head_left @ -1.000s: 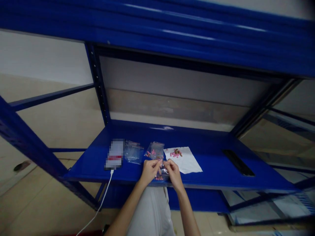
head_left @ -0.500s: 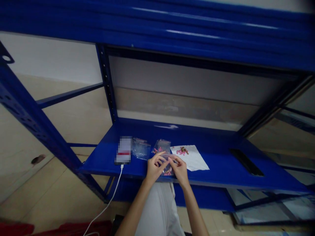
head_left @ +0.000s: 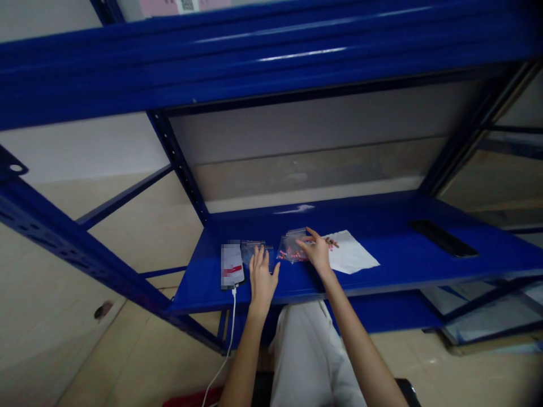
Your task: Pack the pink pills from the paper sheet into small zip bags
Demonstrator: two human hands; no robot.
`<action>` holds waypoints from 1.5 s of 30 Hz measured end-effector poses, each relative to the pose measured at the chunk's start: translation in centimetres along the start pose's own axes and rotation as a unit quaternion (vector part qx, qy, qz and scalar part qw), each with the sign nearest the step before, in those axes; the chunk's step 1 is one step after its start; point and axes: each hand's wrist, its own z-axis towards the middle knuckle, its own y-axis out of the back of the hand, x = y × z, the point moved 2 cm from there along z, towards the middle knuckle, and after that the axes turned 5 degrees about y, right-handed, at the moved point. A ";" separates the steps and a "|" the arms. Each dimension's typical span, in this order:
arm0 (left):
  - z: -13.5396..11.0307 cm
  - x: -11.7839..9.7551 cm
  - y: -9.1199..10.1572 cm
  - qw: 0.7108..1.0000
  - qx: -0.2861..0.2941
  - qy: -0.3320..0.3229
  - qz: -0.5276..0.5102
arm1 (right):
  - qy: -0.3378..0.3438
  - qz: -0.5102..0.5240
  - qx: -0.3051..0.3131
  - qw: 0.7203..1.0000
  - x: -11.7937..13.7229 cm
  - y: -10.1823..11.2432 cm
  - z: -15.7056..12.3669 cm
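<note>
My left hand (head_left: 262, 281) rests open on the blue steel shelf (head_left: 394, 263), fingers spread, just in front of a small pile of clear zip bags (head_left: 254, 251) and beside a phone (head_left: 232, 265) with a blurred screen. My right hand (head_left: 316, 252) is open, reaching far along the shelf. Its index fingertip lies at a clear bag of pink pills (head_left: 291, 249). Its other fingers reach towards a white paper sheet (head_left: 351, 252), which carries loose pink and brown pills (head_left: 331, 242), partly hidden by the hand.
A white charging cable (head_left: 229, 339) runs from the phone down past the shelf front. A black strip (head_left: 443, 237) lies at the shelf's right. A blue upper beam (head_left: 271, 51) crosses above, and my light trousers (head_left: 311, 356) show below.
My hands have come apart and no longer pinch a bag between them. The bag they held is no longer in them. My right hand has moved further along the shelf, and the view has tilted.
</note>
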 end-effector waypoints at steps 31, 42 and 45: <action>-5.8 -4.8 7.1 0.815 0.036 0.308 -0.489 | -0.133 0.358 0.261 0.887 5.5 4.3 -8.8; -7.7 -5.9 6.5 0.811 0.086 0.331 -0.475 | -0.173 0.386 0.307 0.852 5.4 7.7 -10.5; -8.7 -6.4 5.9 0.818 0.111 0.320 -0.465 | -0.189 0.380 0.287 0.859 4.6 8.6 -11.2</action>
